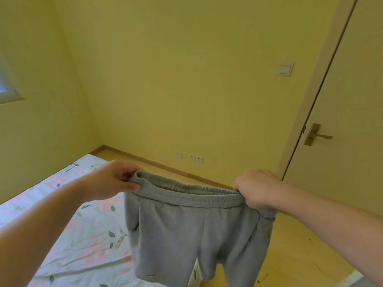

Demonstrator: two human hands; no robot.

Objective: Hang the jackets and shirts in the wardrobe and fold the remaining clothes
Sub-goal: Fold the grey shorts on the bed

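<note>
The room has pale yellow walls (186, 79); the far one carries a white light switch (284, 69) near the door frame and three white sockets (195, 159) low above a wooden skirting board (165, 165). At the right is a cream door (352, 112) with a metal lever handle (319, 136), and the floor (300, 245) is light wood. At the left lies a bed (83, 235) with a white sheet printed with pink flowers and green leaves, and part of a window (6, 83) shows at the left edge.
</note>
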